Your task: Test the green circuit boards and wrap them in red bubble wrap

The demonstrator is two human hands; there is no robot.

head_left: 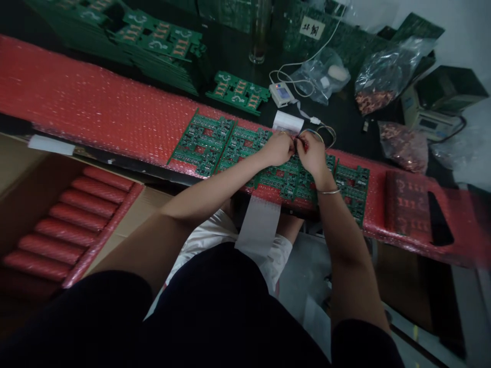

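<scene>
My left hand (279,148) and my right hand (313,154) meet over a row of green circuit boards (207,143). The fingers of both are bent and pinched close together. Something small and dark, with a bit of red beside it, shows between the fingertips, too small and hidden to name. Thin coloured wires (333,134) loop behind my right hand from a white plug (315,120). That plug hangs on a ribbon cable from a small white box (282,94) with a screen and a red light. Just behind my hands lies a white label or paper piece (287,122).
Red bubble wrap (95,102) runs under the boards. Stacks of boards (161,41) stand behind, with a smaller stack (240,93) nearer. Bags of copper-coloured parts (403,144) lie right, by a wrapped board bundle (407,202). A carton holds red rolls (76,217) at lower left.
</scene>
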